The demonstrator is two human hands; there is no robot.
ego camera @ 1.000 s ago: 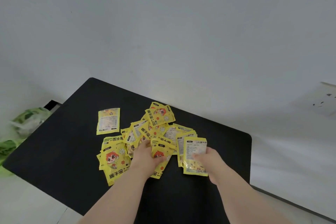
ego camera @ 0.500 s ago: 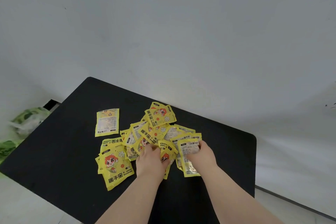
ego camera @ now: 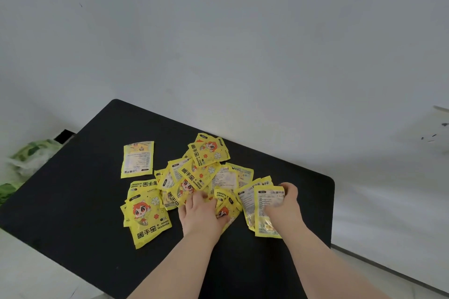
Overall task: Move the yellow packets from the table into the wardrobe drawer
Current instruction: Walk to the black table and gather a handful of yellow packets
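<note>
Several yellow hand-warmer packets (ego camera: 199, 177) lie in a loose heap on the black table (ego camera: 73, 201). One packet (ego camera: 138, 161) lies apart at the left, back side up. My left hand (ego camera: 202, 215) rests palm down on the near edge of the heap, its fingers curled over a packet with an orange-haired cartoon figure. My right hand (ego camera: 283, 204) grips a small stack of packets (ego camera: 262, 209) at the heap's right side, thumb on top. No wardrobe or drawer is in view.
A white wall stands behind the table. A green and white plastic bag (ego camera: 26, 160) sits on the floor beyond the table's left edge. A white surface (ego camera: 388, 201) lies right of the table.
My right hand pushed its packets left against the heap, then spread a little right again. My left hand stayed on the heap's near edge, fingers working into the packets.
</note>
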